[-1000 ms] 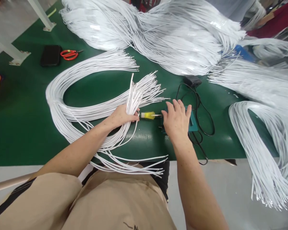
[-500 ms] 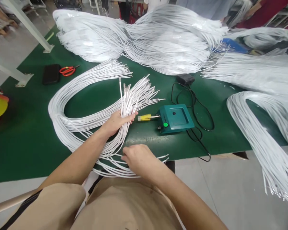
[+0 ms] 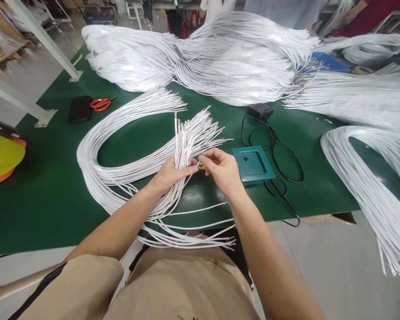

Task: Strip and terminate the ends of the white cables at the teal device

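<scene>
My left hand (image 3: pixel 171 174) is closed around a bunch of thin white cables (image 3: pixel 183 149), whose ends stand up above the thumb. Close to that thumb, my right hand (image 3: pixel 224 172) is pinched on the end of a single white cable (image 3: pixel 198 164). Behind the right fingers a bit of the yellow tool tip (image 3: pixel 202 166) shows; the rest of it is hidden. It belongs to the teal box (image 3: pixel 265 166), which is partly covered by the right hand. Below my hands, several loose cables (image 3: pixel 200 242) trail along the table's front edge.
A looped cable bundle (image 3: pixel 90 151) lies left on the green table (image 3: pixel 30 213). Large cable heaps (image 3: pixel 233 58) lie behind, and another bundle (image 3: pixel 353 169) hangs over the front edge at right. Red-handled scissors (image 3: pixel 100 104), a black case (image 3: pixel 80 109) and a black cord (image 3: pixel 302 169) lie around.
My right hand has moved up from the loose cables near the front edge to beside my left thumb, with a cable end in its fingers. The left hand still holds the bunch.
</scene>
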Demonstrator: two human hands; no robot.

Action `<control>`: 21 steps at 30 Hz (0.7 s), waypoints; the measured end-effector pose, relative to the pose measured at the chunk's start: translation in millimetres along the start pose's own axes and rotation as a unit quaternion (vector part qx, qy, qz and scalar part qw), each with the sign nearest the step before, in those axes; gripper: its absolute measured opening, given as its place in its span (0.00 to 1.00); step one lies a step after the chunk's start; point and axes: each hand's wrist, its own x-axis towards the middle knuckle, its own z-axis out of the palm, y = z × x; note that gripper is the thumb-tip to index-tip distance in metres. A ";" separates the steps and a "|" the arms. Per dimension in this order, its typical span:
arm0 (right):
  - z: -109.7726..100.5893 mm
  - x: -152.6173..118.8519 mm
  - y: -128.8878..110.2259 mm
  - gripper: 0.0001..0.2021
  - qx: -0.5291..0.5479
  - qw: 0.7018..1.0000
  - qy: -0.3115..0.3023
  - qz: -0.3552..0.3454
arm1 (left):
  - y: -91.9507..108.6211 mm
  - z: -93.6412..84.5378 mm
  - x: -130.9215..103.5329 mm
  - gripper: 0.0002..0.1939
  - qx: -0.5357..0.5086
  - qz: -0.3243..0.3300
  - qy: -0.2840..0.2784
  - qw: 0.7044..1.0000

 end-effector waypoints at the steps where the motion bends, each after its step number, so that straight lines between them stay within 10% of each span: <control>1: 0.5 -2.2 -1.2 0.10 0.001 1.000 0.000 -0.001 | 0.1 1.2 0.0 0.17 0.000 0.004 0.004 1.000; 12: 8.6 -8.8 0.4 0.09 0.234 0.966 -0.014 0.107 | 3.3 6.5 -3.9 0.16 -0.029 0.024 0.000 0.999; 21: 1.9 2.6 -6.9 0.15 0.200 0.972 -0.066 0.105 | 6.9 7.5 -5.5 0.15 0.001 0.022 -0.035 0.999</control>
